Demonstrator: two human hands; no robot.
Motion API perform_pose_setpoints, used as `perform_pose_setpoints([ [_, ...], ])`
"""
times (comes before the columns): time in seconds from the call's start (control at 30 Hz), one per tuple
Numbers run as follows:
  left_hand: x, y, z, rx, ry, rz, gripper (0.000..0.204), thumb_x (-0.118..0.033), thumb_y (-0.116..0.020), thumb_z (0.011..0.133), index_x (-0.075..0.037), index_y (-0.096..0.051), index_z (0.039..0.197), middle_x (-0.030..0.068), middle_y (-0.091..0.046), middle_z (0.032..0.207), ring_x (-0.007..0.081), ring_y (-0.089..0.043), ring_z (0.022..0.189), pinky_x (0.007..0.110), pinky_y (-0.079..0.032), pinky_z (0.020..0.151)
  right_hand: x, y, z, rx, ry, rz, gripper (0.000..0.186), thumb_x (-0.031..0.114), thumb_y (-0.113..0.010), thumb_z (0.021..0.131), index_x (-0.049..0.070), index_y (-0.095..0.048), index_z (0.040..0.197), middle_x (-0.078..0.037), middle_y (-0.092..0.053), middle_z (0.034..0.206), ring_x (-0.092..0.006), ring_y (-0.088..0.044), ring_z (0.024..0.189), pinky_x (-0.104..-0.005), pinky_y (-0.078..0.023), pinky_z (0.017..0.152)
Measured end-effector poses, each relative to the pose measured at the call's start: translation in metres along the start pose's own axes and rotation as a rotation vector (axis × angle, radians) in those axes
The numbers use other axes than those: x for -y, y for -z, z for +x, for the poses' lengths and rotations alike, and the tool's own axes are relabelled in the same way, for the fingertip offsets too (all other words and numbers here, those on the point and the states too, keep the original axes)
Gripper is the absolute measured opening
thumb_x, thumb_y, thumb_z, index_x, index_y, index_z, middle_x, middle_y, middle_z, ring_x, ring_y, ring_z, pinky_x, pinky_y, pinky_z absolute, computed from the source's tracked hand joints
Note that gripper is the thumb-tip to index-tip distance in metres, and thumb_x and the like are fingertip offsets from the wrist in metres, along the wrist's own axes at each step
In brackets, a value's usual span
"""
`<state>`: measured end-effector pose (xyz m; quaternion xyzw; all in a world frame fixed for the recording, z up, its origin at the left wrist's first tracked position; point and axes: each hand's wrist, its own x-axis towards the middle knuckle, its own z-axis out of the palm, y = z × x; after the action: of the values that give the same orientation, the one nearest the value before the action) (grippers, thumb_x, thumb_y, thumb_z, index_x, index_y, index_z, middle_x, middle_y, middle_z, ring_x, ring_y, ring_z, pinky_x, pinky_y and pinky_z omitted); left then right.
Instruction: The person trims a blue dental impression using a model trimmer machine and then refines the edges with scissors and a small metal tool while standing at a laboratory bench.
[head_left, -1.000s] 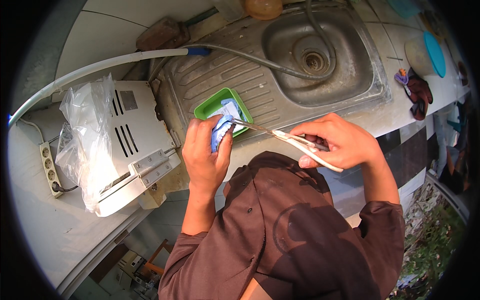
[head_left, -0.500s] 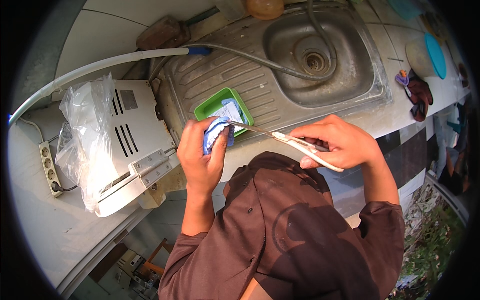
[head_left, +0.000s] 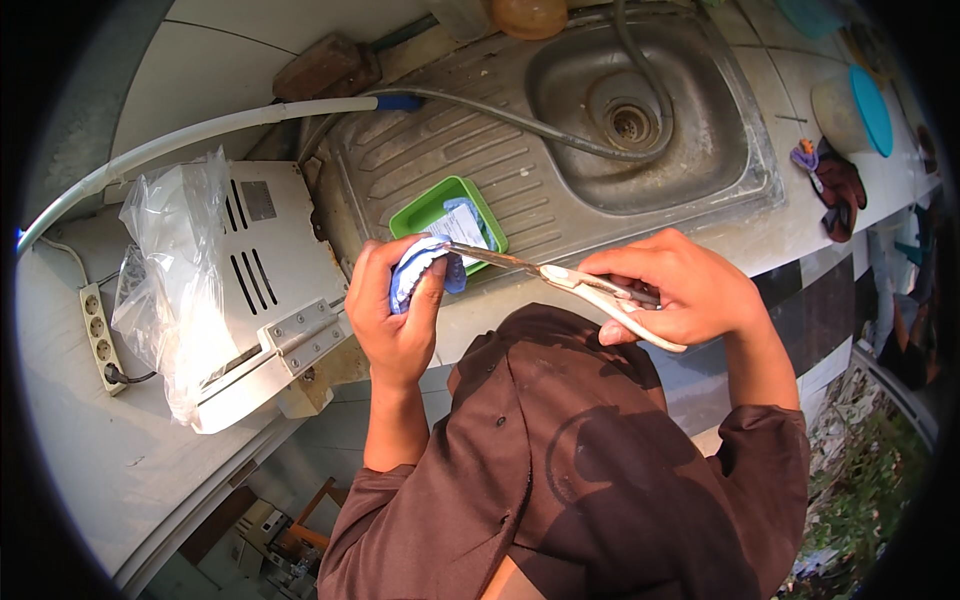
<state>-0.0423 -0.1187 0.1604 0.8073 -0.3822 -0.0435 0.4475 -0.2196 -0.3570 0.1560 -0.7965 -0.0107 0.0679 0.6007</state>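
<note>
i judge the work to be under way and not finished. the pick-up is done: the small, soft-looking blue piece with a ridged white face [head_left: 408, 275] is up in my left hand [head_left: 385, 312], and the long metal-bladed scissors with off-white handles [head_left: 575, 283] are in my right hand [head_left: 685, 290]. the blade tips are at the piece's upper right edge, and the blades lie close together, but through this feed i cannot tell whether they are biting into it. i see no cut-off strip hanging or falling, so how much of the edge is trimmed i cannot say. the piece is not yet set down, which i take as left to do. more blue material [head_left: 487, 222] and a white printed slip [head_left: 462, 224] lie in the green rectangular plastic tray [head_left: 407, 219]; whether that blue stuff is scrap or further pieces is unclear to me.

the piece sits pinched in my left fingers, thumb on its near right side, the others wrapped behind and over its left; it is raised just beside the tray's near left corner, clear of the ridged steel drainboard [head_left: 430, 150]. my right fingers are curled around the scissor handles, well apart from the piece, with only the blades bridging across.
</note>
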Motion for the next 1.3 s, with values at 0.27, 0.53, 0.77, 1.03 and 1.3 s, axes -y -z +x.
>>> perform_pose_setpoints([
  [0.27,-0.001,0.003,-0.003,-0.004,0.049,-0.059,0.018,-0.006,-0.071,0.086,0.002,-0.065,0.100,0.0052,-0.057,0.085,0.0128,-0.052,0.076,0.023,-0.040,0.069,-0.003,-0.001,0.001,-0.001,0.037,0.017,0.059,0.035,-0.084,0.075,0.000,-0.065,0.118,-0.013,-0.070,0.086,-0.0262,-0.065,0.068,-0.0318,-0.049,0.061],
  [0.53,0.003,0.004,-0.002,-0.021,0.096,-0.159,0.019,-0.008,-0.073,0.085,0.001,-0.065,0.100,0.0055,-0.058,0.082,0.0131,-0.054,0.073,0.024,-0.042,0.066,-0.010,-0.004,-0.001,-0.039,0.095,0.020,0.059,0.035,-0.085,0.074,0.000,-0.065,0.118,-0.013,-0.070,0.085,-0.0248,-0.065,0.066,-0.0310,-0.048,0.058],
  [0.77,0.006,0.006,-0.005,-0.022,0.258,-0.416,0.017,-0.008,-0.071,0.088,0.002,-0.064,0.101,0.0012,-0.058,0.087,0.0078,-0.054,0.077,0.021,-0.042,0.069,-0.002,0.001,-0.003,-0.052,0.039,-0.014,0.050,0.030,-0.081,0.079,-0.002,-0.066,0.114,-0.014,-0.070,0.081,-0.0301,-0.064,0.063,-0.0333,-0.049,0.057],
  [1.03,0.024,0.003,-0.017,0.061,0.474,-0.724,0.022,-0.013,-0.067,0.092,0.004,-0.059,0.104,0.0070,-0.062,0.091,0.0187,-0.066,0.084,0.030,-0.055,0.075,-0.085,-0.022,-0.051,-0.213,-0.349,-0.540,0.053,0.017,-0.076,0.076,0.006,-0.059,0.125,-0.017,-0.066,0.107,-0.0355,-0.062,0.101,-0.0458,-0.050,0.084],
  [1.3,0.032,-0.005,-0.032,0.171,0.572,-0.747,0.024,-0.014,-0.067,0.092,0.005,-0.058,0.105,0.0108,-0.065,0.090,0.0216,-0.069,0.080,0.033,-0.057,0.074,-0.122,-0.071,-0.083,-0.384,-0.249,-0.700,0.021,0.014,-0.068,0.078,0.010,-0.069,0.098,-0.007,-0.065,0.097,-0.0276,-0.062,0.094,-0.0380,-0.052,0.081],
])
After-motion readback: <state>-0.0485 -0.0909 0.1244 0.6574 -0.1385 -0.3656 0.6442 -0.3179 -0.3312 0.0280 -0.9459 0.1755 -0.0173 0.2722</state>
